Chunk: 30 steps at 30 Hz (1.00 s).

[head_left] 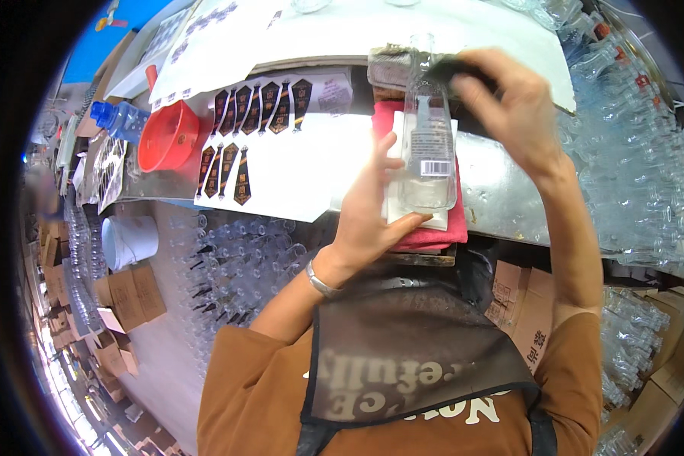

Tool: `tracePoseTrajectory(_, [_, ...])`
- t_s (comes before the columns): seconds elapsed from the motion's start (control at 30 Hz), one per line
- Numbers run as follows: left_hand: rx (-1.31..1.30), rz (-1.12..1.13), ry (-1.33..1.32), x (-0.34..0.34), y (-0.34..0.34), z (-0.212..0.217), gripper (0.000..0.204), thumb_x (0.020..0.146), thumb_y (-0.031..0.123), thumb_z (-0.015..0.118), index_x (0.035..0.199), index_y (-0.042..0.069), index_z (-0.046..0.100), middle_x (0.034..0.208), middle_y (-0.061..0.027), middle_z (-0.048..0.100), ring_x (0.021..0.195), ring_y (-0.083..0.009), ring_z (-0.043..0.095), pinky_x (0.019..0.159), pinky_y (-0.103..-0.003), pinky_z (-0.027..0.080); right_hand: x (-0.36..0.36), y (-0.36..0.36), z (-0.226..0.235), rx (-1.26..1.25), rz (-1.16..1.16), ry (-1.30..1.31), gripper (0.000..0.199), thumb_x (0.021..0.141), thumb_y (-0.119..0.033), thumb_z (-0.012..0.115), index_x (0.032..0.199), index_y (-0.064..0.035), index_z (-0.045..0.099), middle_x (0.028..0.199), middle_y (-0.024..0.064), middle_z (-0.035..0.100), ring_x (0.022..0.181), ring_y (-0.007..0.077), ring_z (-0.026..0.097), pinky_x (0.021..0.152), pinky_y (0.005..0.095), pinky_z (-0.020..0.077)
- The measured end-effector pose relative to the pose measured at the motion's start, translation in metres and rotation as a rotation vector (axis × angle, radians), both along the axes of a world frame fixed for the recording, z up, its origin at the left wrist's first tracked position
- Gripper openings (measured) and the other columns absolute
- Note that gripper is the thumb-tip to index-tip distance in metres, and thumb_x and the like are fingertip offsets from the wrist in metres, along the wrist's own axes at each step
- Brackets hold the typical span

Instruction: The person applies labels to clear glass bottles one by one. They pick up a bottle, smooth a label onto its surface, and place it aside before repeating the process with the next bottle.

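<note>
A clear glass bottle (431,140) with a long neck lies on a white pad (438,222) over a pink-red cloth (457,224), its neck toward the far side. Printed text and a barcode show on its body. My left hand (368,197) grips the bottle's left side and base, thumb along the bottom end. Up by the neck, my right hand (509,95) is blurred by motion and pinches a small dark piece (447,70) against the glass; its exact kind is smeared. Under the neck is a worn, cloth-wrapped block (387,68).
To the left lies a white sheet (281,175) with several black tie-shaped labels (280,106). Beyond it are a red plastic container (169,137) and a blue-capped bottle (119,120). Many glass bottles (623,159) crowd the right; more bottles (243,258) stand on the floor, near cardboard boxes (131,295).
</note>
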State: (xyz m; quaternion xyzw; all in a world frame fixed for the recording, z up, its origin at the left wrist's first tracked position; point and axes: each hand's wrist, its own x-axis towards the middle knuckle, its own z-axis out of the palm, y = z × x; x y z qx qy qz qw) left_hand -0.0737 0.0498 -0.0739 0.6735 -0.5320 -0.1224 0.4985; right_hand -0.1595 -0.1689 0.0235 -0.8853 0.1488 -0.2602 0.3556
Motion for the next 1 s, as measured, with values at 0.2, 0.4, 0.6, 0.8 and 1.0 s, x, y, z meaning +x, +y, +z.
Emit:
tracePoseTrajectory(0.2, [0.084,-0.059,0.232,0.009,0.007,-0.001,0.095,0.072,0.003,0.082,0.153,-0.001,0.035,0.146,-0.0190,0.051,0.125,-0.0279,0.056,0.105,-0.038,0.046,-0.045,0.049,-0.016,-0.019,0.467,-0.001,0.022,0.077,-0.002,0.077,0.097,-0.0038,0.070,0.097,0.0094,0.069,0.087,0.0225,0.067,0.079,0.0325,0.0545])
tracePoseTrajectory(0.4, [0.100,-0.105,0.236,0.016,0.005,0.002,0.090,0.073,0.004,0.081,0.152,-0.002,0.038,0.150,-0.0224,0.049,0.137,-0.0314,0.050,0.113,-0.039,0.039,-0.050,0.019,-0.063,-0.001,0.168,-0.248,0.032,0.071,0.007,0.071,0.102,-0.0020,0.067,0.111,0.0141,0.068,0.100,0.0264,0.066,0.087,0.0347,0.0532])
tracePoseTrajectory(0.6, [0.057,-0.054,0.042,0.008,0.004,0.006,0.090,0.072,0.006,0.083,0.150,-0.004,0.040,0.149,-0.0229,0.049,0.136,-0.0337,0.050,0.113,-0.039,0.040,-0.055,0.021,-0.030,-0.076,0.189,-0.023,0.032,0.082,-0.004,0.071,0.114,-0.0022,0.069,0.099,0.0154,0.072,0.084,0.0251,0.070,0.076,0.0321,0.0551])
tracePoseTrajectory(0.8, [0.100,0.012,0.040,-0.002,0.002,0.009,0.105,0.069,0.005,0.084,0.157,0.003,0.027,0.156,-0.0199,0.040,0.129,-0.0297,0.056,0.103,-0.040,0.048,-0.003,0.000,-0.001,-0.362,0.249,0.098,0.031,0.089,-0.013,0.070,0.117,-0.0001,0.067,0.099,0.0178,0.073,0.086,0.0299,0.071,0.080,0.0360,0.0563])
tracePoseTrajectory(1.0, [0.048,0.023,-0.080,0.004,0.005,0.001,0.115,0.070,0.007,0.086,0.160,0.001,0.014,0.157,-0.0234,0.035,0.134,-0.0333,0.051,0.108,-0.044,0.045,-0.015,0.048,-0.014,-0.430,0.459,-0.122,0.015,0.071,-0.009,0.071,0.085,-0.0076,0.067,0.086,0.0074,0.067,0.080,0.0279,0.064,0.073,0.0384,0.0555])
